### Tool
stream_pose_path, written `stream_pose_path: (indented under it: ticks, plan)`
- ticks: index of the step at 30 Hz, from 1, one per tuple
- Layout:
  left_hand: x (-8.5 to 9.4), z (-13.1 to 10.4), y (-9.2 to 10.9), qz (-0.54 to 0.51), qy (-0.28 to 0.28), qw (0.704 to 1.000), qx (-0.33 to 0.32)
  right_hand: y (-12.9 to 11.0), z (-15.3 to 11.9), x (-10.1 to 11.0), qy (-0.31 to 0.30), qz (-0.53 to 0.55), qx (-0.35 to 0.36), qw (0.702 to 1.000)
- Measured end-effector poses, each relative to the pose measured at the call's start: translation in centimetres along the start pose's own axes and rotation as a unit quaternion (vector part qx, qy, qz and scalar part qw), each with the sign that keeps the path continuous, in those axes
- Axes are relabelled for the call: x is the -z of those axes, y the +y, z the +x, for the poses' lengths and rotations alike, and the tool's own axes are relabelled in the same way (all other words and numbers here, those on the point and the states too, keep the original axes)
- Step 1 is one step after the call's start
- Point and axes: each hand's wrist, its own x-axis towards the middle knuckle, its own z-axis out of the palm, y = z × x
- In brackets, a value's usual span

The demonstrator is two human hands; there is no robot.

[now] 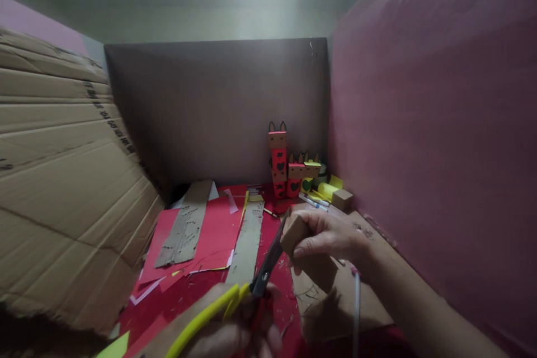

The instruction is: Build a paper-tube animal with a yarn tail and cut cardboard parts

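My left hand (226, 335), low in the view, is closed around a pair of scissors (201, 316) with yellow handles and dark blades. Part of that hand is hidden behind the handles. The blades point up and away, their tips beside a small folded brown cardboard piece (295, 233). I cannot tell whether the blades touch it. My right hand (329, 234) grips this piece between thumb and fingers, above a larger brown cardboard sheet (364, 302). Another cardboard part (321, 271) shows just below the right hand; whether it joins the held piece is unclear.
Red paper sheets (220, 229) and cardboard strips (247, 235) lie to the left. Small box figures with ears (279, 159) stand at the back, near markers (314, 201) and a small cardboard box (342, 199). A tall cardboard panel (62, 179) leans at left; a pink wall (432, 123) rises at right.
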Motion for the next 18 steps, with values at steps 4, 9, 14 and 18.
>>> stream_pose_path:
  ticks: [4, 9, 14, 18]
  plan:
    - [0.17, 0.38, 0.01, -0.005, 0.001, 1.0, 0.002, 0.2, 0.01, 0.16, 0.008, 0.004, 0.004, 1.0]
    - [0.18, 0.58, -0.21, -0.014, 0.007, 1.0, 0.014, 0.86, 0.2, 0.56, 0.001, 0.024, -0.006, 1.0]
    - [-0.12, 0.35, -0.52, -0.027, 0.028, 0.999, 0.027, 0.61, 0.33, 0.58, 0.018, 0.02, -0.014, 1.0]
    - [-0.66, 0.02, -0.73, -0.035, 0.046, 0.998, 0.035, 0.77, 0.49, 0.8, -0.014, 0.027, -0.019, 0.999]
